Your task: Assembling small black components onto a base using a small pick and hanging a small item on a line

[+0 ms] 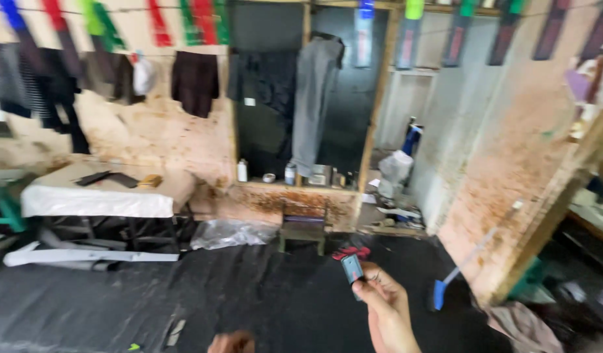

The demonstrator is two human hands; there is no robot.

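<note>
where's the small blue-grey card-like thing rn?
Head view, lower centre-right: the small blue-grey object is pinched in the right hand, just below the red sandals.

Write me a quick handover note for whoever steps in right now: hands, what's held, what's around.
Right hand: raised in front, pinching a small blue-grey flat object between fingertips.
Left hand: only its top shows at the bottom edge; cannot tell whether it holds anything.
Around: black sheet over the floor, small wooden stool ahead, red sandals just beyond the held object.
Done or left: the view does not show.
</note>
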